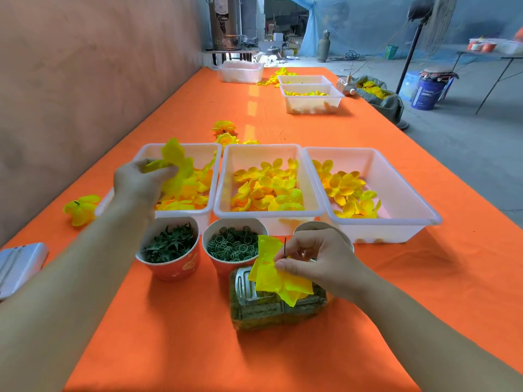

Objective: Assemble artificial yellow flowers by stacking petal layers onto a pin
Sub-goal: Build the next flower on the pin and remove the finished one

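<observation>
Pin: your right hand (319,263) pinches the thin dark pin (285,246) upright between thumb and fingertips, close to you, above a clear plastic box (268,312).
Petals on pin: crumpled yellow petals (268,274) bunch at the pin's base, under your right fingers.
Left hand: your left hand (138,181) reaches forward over the left tray (203,154), fingers curled round a loose petal layer (177,165) lifted above the pile.
Cups: two paper cups (169,267) of green parts stand between your hands.

Steel urn (226,21), grey gas cylinder (323,47), blue bucket (426,93), standing fan (420,8)
</observation>
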